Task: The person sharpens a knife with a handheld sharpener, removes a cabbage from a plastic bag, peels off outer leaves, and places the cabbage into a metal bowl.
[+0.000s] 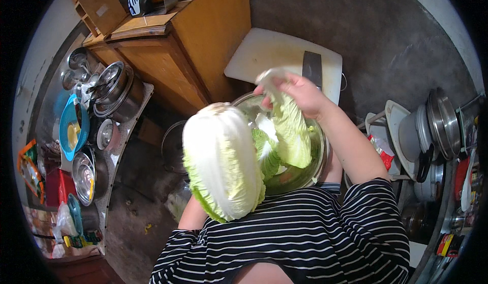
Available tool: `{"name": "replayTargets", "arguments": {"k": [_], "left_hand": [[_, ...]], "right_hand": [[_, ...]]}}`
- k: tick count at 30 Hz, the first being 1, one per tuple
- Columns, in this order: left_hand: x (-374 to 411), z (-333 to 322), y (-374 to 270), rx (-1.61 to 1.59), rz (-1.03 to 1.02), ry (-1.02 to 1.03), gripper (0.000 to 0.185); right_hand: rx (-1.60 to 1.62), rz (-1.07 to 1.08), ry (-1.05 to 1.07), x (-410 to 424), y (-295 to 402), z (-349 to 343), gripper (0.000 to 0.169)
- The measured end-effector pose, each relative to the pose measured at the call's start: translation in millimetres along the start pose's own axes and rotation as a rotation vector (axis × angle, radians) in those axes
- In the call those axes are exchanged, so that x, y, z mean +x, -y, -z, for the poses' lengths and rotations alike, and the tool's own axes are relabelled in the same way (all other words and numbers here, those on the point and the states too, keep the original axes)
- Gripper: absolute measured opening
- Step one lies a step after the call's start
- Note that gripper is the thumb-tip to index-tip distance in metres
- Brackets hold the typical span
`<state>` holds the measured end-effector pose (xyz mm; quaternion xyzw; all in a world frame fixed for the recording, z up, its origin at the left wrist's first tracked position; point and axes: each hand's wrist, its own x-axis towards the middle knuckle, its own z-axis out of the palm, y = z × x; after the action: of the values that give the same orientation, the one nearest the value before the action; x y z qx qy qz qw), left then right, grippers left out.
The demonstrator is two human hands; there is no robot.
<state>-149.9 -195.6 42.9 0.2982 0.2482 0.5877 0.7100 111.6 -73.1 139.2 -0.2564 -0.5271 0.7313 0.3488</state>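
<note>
A head of napa cabbage [219, 158] is held up in front of my striped shirt, its white base away from me. My left forearm [192, 215] runs up behind it; the cabbage hides my left hand, which supports it. My right hand [305, 95] pinches a loose cabbage leaf [291, 131] by its white stem end, above a metal bowl [320, 169]. Torn green and white leaves [267, 152] lie in the bowl. Beyond my right hand, a cleaver [312, 66] rests on a white cutting board [263, 51].
At left, a speckled counter [124, 139] bears stacked steel pots [118, 108], a blue plastic basket [63, 131] and metal bowls [82, 173]. A wooden cabinet [164, 66] stands ahead. On the right, a rack holds pans [444, 127] and a pot with a black handle [423, 165].
</note>
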Motion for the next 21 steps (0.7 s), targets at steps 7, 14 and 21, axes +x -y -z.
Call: {"name": "replayTargets", "arguments": {"k": [7, 14, 21], "left_hand": [[3, 5, -21, -0.109, -0.082, -0.021, 0.075], [19, 10, -29, -0.288, -0.163, -0.111, 0.077], [35, -36, -28, 0.157, -0.058, -0.238, 0.087]], "right_hand": [[-0.02, -0.134, -0.18, -10, -60, 24, 0.038], [-0.621, -0.123, -0.304, -11, -53, -15, 0.074], [0.117, -0.095, -0.208, -17, -49, -56, 0.089]]}}
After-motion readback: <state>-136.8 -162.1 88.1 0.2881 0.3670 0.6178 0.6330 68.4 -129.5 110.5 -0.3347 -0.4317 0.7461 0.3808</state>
